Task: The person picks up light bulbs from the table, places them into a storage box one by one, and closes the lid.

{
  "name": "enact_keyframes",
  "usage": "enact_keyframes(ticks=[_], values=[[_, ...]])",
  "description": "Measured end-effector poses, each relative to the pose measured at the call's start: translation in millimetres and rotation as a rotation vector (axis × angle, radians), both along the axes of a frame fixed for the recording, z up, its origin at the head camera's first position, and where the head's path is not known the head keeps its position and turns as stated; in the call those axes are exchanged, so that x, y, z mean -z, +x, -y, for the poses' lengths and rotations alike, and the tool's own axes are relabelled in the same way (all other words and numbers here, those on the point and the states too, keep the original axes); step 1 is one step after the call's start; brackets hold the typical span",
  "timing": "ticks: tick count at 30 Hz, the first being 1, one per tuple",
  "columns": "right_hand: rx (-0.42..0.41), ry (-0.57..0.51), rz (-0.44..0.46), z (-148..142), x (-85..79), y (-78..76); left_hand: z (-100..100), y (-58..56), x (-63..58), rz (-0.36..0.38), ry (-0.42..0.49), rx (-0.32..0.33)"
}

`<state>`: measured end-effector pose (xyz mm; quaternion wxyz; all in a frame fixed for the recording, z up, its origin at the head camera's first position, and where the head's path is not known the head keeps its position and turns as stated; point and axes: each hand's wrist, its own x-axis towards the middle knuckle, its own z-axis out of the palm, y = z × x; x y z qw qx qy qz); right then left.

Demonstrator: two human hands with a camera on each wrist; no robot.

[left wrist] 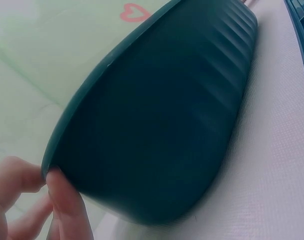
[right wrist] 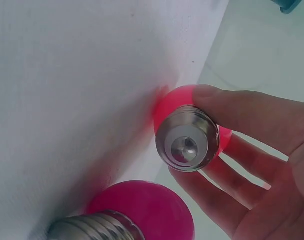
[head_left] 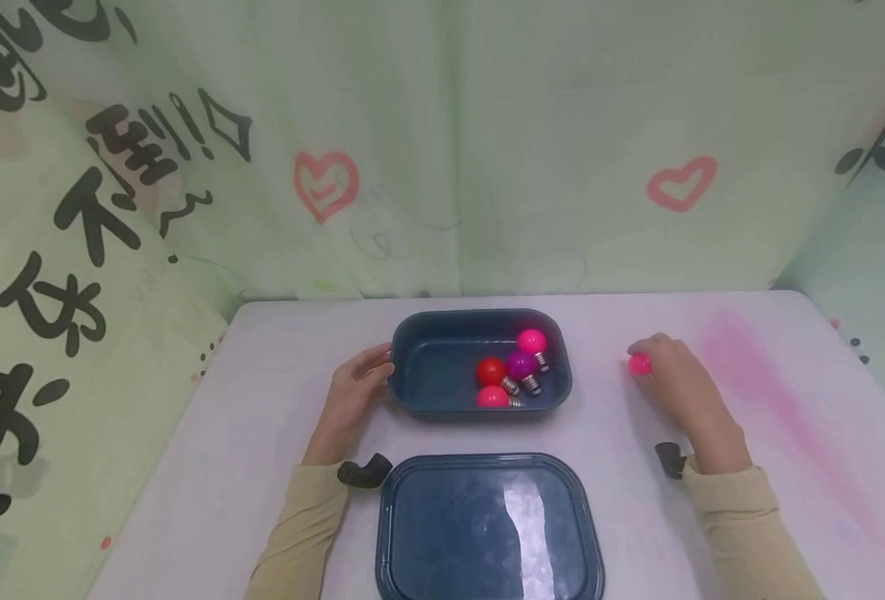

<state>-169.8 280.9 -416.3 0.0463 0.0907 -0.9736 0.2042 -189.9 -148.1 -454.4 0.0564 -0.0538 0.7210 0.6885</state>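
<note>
My left hand pinches the rim at the left end of a dark blue plastic box; the left wrist view shows thumb and fingers on the rim of the box. Inside the box lie several round light bulbs: a pink bulb, a purple bulb, a red bulb and a reddish-pink bulb. To the right of the box, my right hand holds a pink light bulb between thumb and fingers, its metal screw base towards the wrist. A magenta bulb lies close below that hand.
A dark blue lid lies flat on the white table, in front of the box. Black wrist straps sit by both sleeves. Behind the table hangs a pale green printed curtain.
</note>
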Motion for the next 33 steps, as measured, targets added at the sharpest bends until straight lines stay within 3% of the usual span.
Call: enact_keyframes(ticks=[8, 19, 33], values=[[-0.012, -0.003, -0.049, 1.9, -0.6, 0.2, -0.7, 2.1, -1.8, -0.012, 0.023, -0.005], [-0.033, -0.034, -0.048, 25.3, -24.6, -0.3, -0.3, 1.1, -0.9, -0.003, 0.019, 0.005], [-0.090, -0.008, -0.067, 53.9, -41.0, 2.6, -0.2, -0.2, -0.9, 0.015, 0.001, 0.003]])
